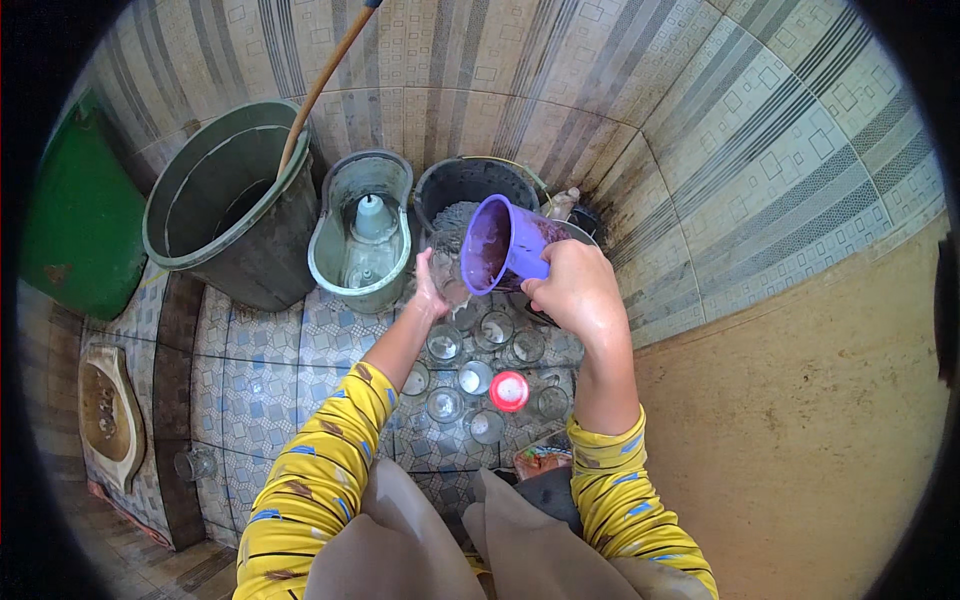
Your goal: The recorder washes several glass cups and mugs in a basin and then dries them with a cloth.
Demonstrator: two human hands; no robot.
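Note:
My right hand (pixel 580 288) grips the handle of a purple water dipper (pixel 526 245), which is tilted with its mouth toward my left hand. My left hand (pixel 430 292) is closed around a clear drinking glass (pixel 453 268), held beside the dipper's mouth and partly blurred. Whether water is flowing between them I cannot make out. Below my hands, several clear glasses (pixel 445 403) stand on the tiled floor with a red cup (pixel 509 392) among them; whitish contents or suds show in some.
Along the back wall stand a large grey-green bin (pixel 215 215) with a wooden stick in it, a green tub (pixel 345 262) and a black bucket (pixel 475 180). A squat toilet (pixel 128 425) lies at left, near a lone glass (pixel 195 463). A tan panel (pixel 780 450) borders the right side.

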